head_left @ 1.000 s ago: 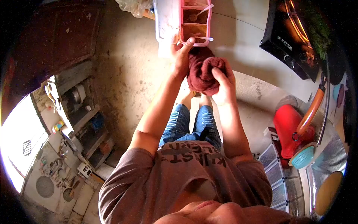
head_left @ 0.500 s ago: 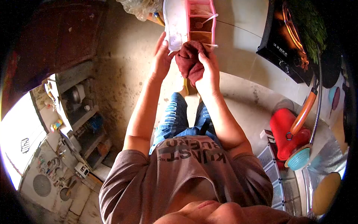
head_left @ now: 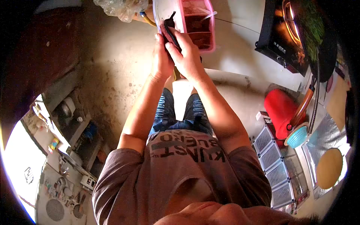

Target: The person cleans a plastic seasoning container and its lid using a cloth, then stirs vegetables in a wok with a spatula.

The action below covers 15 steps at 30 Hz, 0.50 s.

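Gripping the dark maroon cloth [head_left: 171,34] in its fingers, the right hand [head_left: 188,58] meets the left hand [head_left: 162,60], whose finger closure I cannot tell, at the white panel [head_left: 173,8] beside the pink-rimmed box [head_left: 214,35]. Swinging the cloth rightward could snag 1 jutting spoon [head_left: 210,15] and spill the compartments' contents.

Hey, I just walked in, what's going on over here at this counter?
A person has a dark red cloth bunched between both hands, the left hand and right hand close together. From this view, the cloth overlaps the open white lid of a pink-rimmed compartment box; whether it touches the lid is unclear. A white spoon sticks out over the box's rim, and a black stove sits off to the right.
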Each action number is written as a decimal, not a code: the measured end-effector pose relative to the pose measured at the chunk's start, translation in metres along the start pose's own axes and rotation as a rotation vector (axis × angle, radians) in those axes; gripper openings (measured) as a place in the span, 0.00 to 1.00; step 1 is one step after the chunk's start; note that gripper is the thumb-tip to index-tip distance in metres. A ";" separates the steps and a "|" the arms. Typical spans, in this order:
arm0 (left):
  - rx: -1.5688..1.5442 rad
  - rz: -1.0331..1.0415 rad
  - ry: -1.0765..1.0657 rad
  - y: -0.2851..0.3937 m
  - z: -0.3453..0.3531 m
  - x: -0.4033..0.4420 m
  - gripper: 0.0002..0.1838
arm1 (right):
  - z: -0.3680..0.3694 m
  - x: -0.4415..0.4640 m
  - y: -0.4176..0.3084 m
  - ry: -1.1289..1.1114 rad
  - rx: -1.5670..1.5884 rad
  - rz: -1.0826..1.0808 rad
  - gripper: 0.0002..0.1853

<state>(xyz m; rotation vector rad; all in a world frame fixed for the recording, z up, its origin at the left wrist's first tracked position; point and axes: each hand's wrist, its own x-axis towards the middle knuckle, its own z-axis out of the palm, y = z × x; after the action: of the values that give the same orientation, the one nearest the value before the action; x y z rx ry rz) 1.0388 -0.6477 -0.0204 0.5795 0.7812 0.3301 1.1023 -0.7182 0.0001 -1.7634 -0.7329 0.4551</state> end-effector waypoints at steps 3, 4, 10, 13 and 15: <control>-0.008 0.134 -0.016 0.003 0.014 -0.001 0.29 | -0.008 -0.010 -0.007 -0.057 0.040 0.142 0.19; -0.018 0.133 -0.048 0.006 0.012 0.003 0.28 | -0.010 -0.011 -0.006 -0.087 0.053 0.191 0.18; -0.029 0.077 -0.104 0.003 0.005 0.005 0.32 | -0.012 -0.015 0.002 -0.122 -0.091 0.003 0.14; -0.085 -0.004 -0.140 0.007 0.002 0.010 0.32 | -0.027 -0.009 -0.009 -0.251 -0.203 0.218 0.14; 0.012 0.084 -0.069 0.011 0.013 0.008 0.33 | -0.030 -0.009 -0.005 -0.095 0.022 0.491 0.13</control>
<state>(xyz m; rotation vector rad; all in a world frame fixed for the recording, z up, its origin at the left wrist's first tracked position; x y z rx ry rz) 1.0533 -0.6398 -0.0113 0.6329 0.6946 0.3806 1.1131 -0.7449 0.0140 -1.9080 -0.3491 0.8774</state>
